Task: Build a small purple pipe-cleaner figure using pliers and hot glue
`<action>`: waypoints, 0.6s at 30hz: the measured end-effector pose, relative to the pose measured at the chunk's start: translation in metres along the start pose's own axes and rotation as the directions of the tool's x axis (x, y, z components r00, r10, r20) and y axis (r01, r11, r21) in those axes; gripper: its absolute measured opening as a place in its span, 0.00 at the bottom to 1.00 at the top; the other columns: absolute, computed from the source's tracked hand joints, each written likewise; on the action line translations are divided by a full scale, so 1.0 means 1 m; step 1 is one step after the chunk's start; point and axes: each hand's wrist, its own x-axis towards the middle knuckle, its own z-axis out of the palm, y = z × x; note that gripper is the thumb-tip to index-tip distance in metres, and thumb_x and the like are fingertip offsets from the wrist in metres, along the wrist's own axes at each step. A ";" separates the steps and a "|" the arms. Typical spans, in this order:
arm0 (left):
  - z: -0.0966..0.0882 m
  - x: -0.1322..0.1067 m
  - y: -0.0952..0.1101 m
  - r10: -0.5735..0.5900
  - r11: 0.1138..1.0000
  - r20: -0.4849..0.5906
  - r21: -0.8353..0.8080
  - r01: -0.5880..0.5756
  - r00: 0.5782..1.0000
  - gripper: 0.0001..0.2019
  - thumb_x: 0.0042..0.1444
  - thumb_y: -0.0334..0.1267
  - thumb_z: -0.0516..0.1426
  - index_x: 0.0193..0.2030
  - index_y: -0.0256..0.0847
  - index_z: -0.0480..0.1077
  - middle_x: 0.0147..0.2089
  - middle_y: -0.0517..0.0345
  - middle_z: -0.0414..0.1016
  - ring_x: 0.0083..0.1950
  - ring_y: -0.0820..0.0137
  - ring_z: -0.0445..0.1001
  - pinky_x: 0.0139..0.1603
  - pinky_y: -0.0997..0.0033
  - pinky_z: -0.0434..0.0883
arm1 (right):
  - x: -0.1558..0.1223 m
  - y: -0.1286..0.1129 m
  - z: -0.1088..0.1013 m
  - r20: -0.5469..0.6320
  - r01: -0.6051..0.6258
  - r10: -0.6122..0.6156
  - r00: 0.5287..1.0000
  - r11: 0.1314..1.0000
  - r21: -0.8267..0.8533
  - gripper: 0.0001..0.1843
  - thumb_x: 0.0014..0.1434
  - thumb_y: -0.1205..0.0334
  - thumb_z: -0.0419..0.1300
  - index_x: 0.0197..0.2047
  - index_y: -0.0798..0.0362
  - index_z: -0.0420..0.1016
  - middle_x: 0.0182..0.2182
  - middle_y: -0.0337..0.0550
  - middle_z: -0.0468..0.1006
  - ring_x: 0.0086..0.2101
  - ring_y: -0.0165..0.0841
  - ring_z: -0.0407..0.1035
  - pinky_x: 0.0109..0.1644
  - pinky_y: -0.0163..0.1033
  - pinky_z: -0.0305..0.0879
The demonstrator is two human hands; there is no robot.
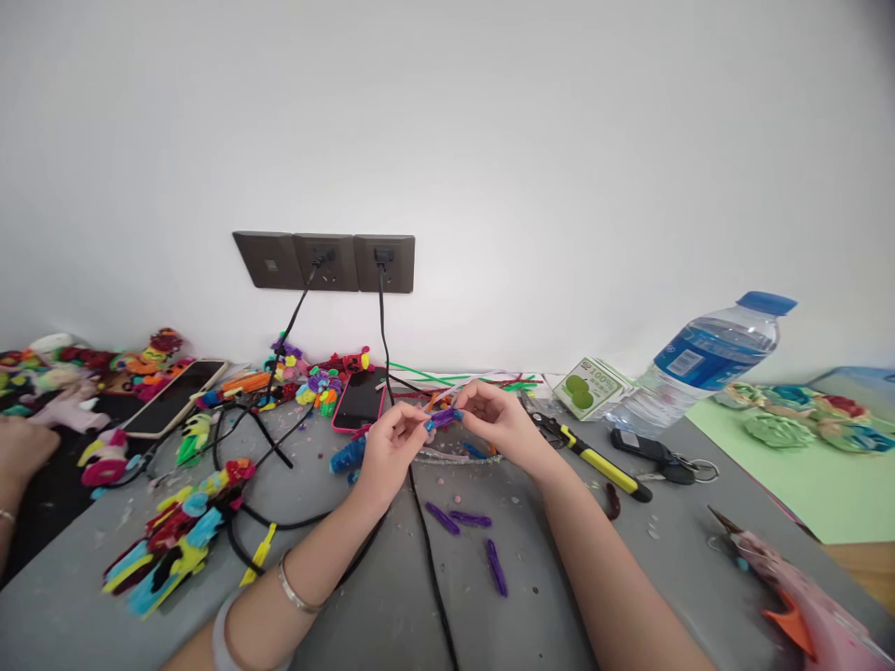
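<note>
My left hand (388, 449) and my right hand (503, 431) are raised close together over the grey table. Each pinches one end of a short purple pipe cleaner piece (447, 419), with a bit of blue showing by the left fingertips. Below my hands lie three folded purple pipe cleaner pieces (496, 568). A blue fuzzy roll (348, 457) rests just left of my left hand. Loose silvery pipe cleaners (458, 458) are partly hidden behind my hands. Yellow-and-black pliers (607, 466) lie right of my right wrist.
Black cables (424, 536) run from wall sockets (325, 262) across the table. Colourful pipe cleaner figures (174, 540) and two phones (360, 399) lie left. Rightward are a juice box (591, 389), tilted bottle (706, 363), keys (678, 469) and pink glue gun (790, 596). Another person's hand (26, 452) shows far left.
</note>
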 end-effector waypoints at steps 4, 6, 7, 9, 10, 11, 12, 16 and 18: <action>0.000 0.001 0.000 -0.023 1.000 -0.006 -0.007 0.023 1.000 0.12 0.50 0.44 0.65 0.33 0.39 0.71 0.31 0.58 0.74 0.32 0.70 0.74 0.33 0.74 0.69 | 0.000 0.000 0.000 0.007 -0.008 0.008 1.000 1.000 0.015 0.09 0.57 0.56 0.64 0.34 0.50 0.70 0.31 0.40 0.72 0.31 0.32 0.66 0.34 0.37 0.61; 0.000 0.001 0.000 -0.025 1.000 -0.012 -0.007 0.025 1.000 0.12 0.49 0.44 0.65 0.33 0.39 0.71 0.31 0.58 0.74 0.32 0.70 0.74 0.33 0.74 0.69 | 0.000 0.000 0.001 0.010 -0.011 0.011 1.000 1.000 0.022 0.09 0.57 0.56 0.64 0.34 0.51 0.70 0.31 0.40 0.72 0.31 0.32 0.66 0.34 0.37 0.61; 0.000 0.001 0.001 -0.026 1.000 -0.013 -0.005 0.026 1.000 0.12 0.49 0.44 0.65 0.33 0.39 0.71 0.30 0.59 0.74 0.32 0.71 0.74 0.33 0.74 0.69 | 0.000 0.000 0.001 0.010 -0.011 0.011 1.000 1.000 0.022 0.09 0.57 0.56 0.64 0.34 0.51 0.70 0.31 0.40 0.72 0.31 0.32 0.66 0.34 0.37 0.62; 0.001 0.001 0.002 -0.035 0.999 -0.012 0.001 0.035 0.999 0.13 0.49 0.45 0.65 0.34 0.39 0.70 0.30 0.60 0.73 0.31 0.71 0.74 0.32 0.74 0.69 | 0.000 -0.001 0.001 0.014 -0.008 0.008 1.000 1.000 0.010 0.10 0.57 0.55 0.64 0.34 0.51 0.70 0.31 0.39 0.72 0.31 0.32 0.66 0.35 0.37 0.62; 0.001 0.001 0.003 -0.041 0.999 -0.012 0.005 0.042 0.999 0.13 0.49 0.45 0.65 0.34 0.39 0.70 0.29 0.60 0.73 0.30 0.72 0.73 0.31 0.74 0.69 | 0.000 -0.002 0.001 0.017 -0.007 0.007 1.000 1.000 0.000 0.10 0.57 0.54 0.64 0.34 0.51 0.70 0.31 0.39 0.72 0.32 0.32 0.66 0.35 0.37 0.63; 0.001 0.001 0.004 -0.048 0.999 -0.012 0.009 0.049 0.999 0.14 0.50 0.46 0.65 0.34 0.39 0.70 0.29 0.60 0.72 0.29 0.72 0.73 0.31 0.74 0.69 | 0.000 -0.003 0.001 0.021 -0.005 0.005 1.000 1.000 -0.009 0.11 0.58 0.53 0.64 0.34 0.51 0.70 0.31 0.40 0.72 0.32 0.32 0.66 0.35 0.37 0.63; 0.002 0.001 0.005 -0.055 0.998 -0.012 0.011 0.055 0.998 0.14 0.50 0.47 0.64 0.34 0.39 0.69 0.28 0.61 0.72 0.28 0.72 0.73 0.30 0.74 0.69 | 0.000 -0.003 0.002 0.025 -0.003 0.003 1.000 1.000 -0.015 0.11 0.58 0.53 0.63 0.34 0.51 0.70 0.32 0.40 0.72 0.32 0.32 0.66 0.36 0.37 0.63; 0.002 0.001 0.008 -0.073 0.997 -0.008 0.007 0.073 0.997 0.16 0.52 0.51 0.63 0.35 0.40 0.69 0.25 0.62 0.71 0.27 0.72 0.72 0.29 0.74 0.69 | 0.001 -0.004 0.003 0.029 0.008 -0.007 1.000 1.000 -0.014 0.13 0.60 0.49 0.62 0.35 0.51 0.71 0.31 0.40 0.73 0.32 0.32 0.66 0.36 0.37 0.63; 0.002 0.000 0.009 -0.081 0.997 -0.005 0.012 0.081 0.997 0.16 0.53 0.51 0.62 0.35 0.40 0.69 0.25 0.61 0.72 0.27 0.72 0.72 0.29 0.74 0.69 | 0.000 -0.004 0.003 0.030 0.005 -0.004 1.000 1.000 -0.017 0.14 0.60 0.49 0.61 0.35 0.51 0.71 0.32 0.41 0.73 0.32 0.32 0.66 0.36 0.37 0.63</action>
